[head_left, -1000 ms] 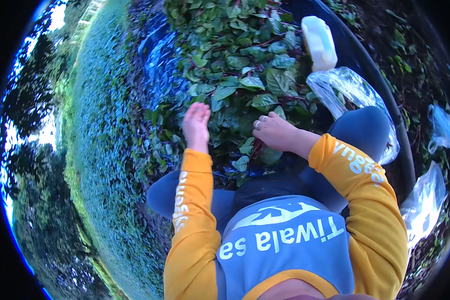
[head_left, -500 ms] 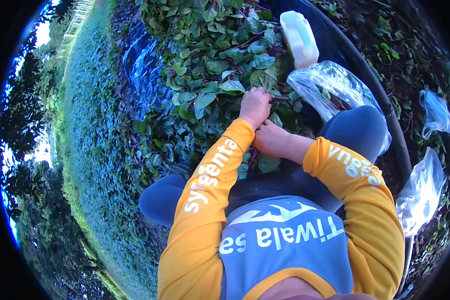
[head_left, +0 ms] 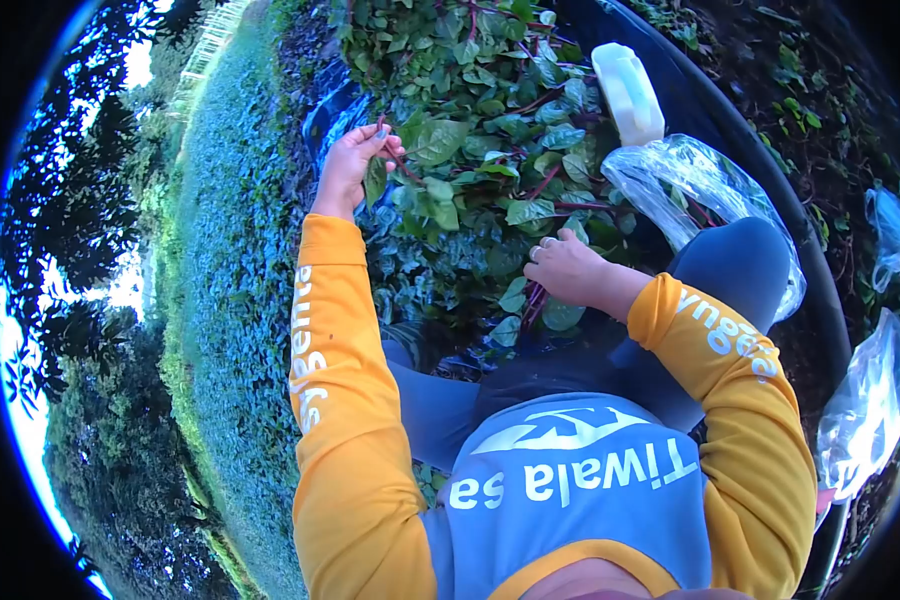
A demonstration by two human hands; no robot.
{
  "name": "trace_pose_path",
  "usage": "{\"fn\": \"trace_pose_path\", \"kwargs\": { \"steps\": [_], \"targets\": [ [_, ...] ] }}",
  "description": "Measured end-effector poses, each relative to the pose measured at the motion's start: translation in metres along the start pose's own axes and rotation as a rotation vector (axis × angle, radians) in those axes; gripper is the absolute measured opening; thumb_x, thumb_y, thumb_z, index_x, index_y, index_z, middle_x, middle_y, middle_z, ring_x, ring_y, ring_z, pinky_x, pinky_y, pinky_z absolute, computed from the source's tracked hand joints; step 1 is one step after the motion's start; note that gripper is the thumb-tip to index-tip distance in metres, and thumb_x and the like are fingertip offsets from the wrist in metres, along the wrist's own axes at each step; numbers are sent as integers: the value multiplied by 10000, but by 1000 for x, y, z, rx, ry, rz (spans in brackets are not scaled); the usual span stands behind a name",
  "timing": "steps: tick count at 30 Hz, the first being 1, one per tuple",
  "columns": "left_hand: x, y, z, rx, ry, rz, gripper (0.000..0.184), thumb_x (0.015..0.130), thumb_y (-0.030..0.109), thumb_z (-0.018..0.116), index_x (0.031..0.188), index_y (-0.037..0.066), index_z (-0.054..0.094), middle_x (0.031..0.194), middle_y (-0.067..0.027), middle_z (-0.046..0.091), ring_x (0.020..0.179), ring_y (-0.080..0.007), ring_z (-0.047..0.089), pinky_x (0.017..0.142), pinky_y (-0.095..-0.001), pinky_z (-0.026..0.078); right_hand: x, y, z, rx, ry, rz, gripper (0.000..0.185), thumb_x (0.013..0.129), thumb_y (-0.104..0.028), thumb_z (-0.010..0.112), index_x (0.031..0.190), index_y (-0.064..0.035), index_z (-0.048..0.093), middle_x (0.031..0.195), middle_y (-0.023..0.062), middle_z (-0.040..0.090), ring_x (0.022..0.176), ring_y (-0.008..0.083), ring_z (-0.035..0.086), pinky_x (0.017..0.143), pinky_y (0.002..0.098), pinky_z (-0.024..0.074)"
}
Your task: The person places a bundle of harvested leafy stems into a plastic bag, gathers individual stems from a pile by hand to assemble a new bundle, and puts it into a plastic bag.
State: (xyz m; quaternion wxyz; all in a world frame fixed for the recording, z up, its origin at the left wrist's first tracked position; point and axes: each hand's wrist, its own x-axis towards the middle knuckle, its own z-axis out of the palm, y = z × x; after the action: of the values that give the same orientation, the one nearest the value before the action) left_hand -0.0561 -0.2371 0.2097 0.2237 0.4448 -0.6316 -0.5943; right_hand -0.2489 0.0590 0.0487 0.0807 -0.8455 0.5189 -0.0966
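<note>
A red-stemmed leafy sprig (head_left: 435, 142), which looks like Malabar spinach, is pinched in my left hand (head_left: 355, 165), raised at the left edge of a leafy heap. My right hand (head_left: 570, 268) is closed round a small bunch of red stems (head_left: 536, 303) over my lap, with green leaves hanging below it. Between and beyond both hands spreads the heap of leafy red-stemmed greens (head_left: 510, 110).
A pale plastic jug (head_left: 628, 95) lies beyond my right knee, beside a clear plastic bag (head_left: 670, 170). More clear plastic (head_left: 865, 410) lies at far right, past a dark curved edge (head_left: 770, 170). Blue plastic sheeting (head_left: 330, 110) shows at left, near low green plants (head_left: 240, 250).
My hands were together over the greens. The left has moved away to the left and outward with a sprig, while the right stays near my lap with the stems.
</note>
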Motion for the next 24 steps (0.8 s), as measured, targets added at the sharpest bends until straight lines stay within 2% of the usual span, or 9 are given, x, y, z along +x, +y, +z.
{"fn": "trace_pose_path", "kwargs": {
  "steps": [2,6,8,12,15,19,21,22,24],
  "targets": [
    [-8,15,-12,46,43,9,225,977,176,675,1144,29,640,978,-99,721,839,-184,719,631,-257,551,0,0,1,-3,8,-11,152,876,-192,601,992,-132,678,1006,46,656,1036,234,631,839,449,453],
    [-22,44,-9,132,24,-72,232,972,130,661,1175,20,632,1039,-110,726,889,-203,726,676,-273,565,1,-1,1,13,7,-35,150,875,-188,600,991,-133,678,1001,48,654,1038,234,630,837,448,452],
    [-20,42,3,181,-114,-147,247,960,75,657,1182,-27,619,1043,-127,720,900,-219,725,709,-282,577,2,-3,0,22,17,-46,142,869,-185,600,976,-126,671,985,53,649,1025,238,632,828,441,456],
    [-6,3,34,159,-347,-232,410,895,-67,627,1301,-78,573,1084,-134,705,898,-208,716,793,-310,583,4,-5,-6,50,38,-54,132,857,-184,607,953,-111,663,964,57,641,1007,242,635,815,424,461],
    [0,-30,69,347,-387,-267,367,873,-76,630,1239,-56,654,1046,-90,711,893,-178,703,829,-293,567,7,-3,-10,31,84,-28,118,854,-177,599,921,-97,654,947,63,635,988,246,637,806,408,463],
    [9,-68,102,736,-484,32,265,822,6,720,1084,4,758,924,-47,752,859,-124,680,793,-297,544,10,3,-11,74,254,-7,144,856,-173,578,926,-86,670,1024,79,621,1058,247,601,830,409,463],
    [9,-79,117,812,-473,87,257,803,11,729,1053,49,775,925,-70,765,858,-153,701,815,-306,550,10,4,-17,69,330,118,183,843,-163,596,979,-77,684,1167,103,572,1179,281,538,860,425,465],
    [3,-79,125,926,-495,194,229,807,52,725,1025,86,783,932,-98,760,859,-208,715,816,-325,556,11,7,-17,64,409,150,204,834,-138,602,1007,-71,686,1270,122,510,1261,326,477,889,452,467],
    [-8,-85,137,963,-479,290,184,798,136,715,967,129,789,945,-137,743,880,-308,716,810,-376,564,13,13,-17,38,464,213,208,832,-129,602,1014,-66,679,1285,132,499,1277,337,469,899,462,468]
  ]
}}
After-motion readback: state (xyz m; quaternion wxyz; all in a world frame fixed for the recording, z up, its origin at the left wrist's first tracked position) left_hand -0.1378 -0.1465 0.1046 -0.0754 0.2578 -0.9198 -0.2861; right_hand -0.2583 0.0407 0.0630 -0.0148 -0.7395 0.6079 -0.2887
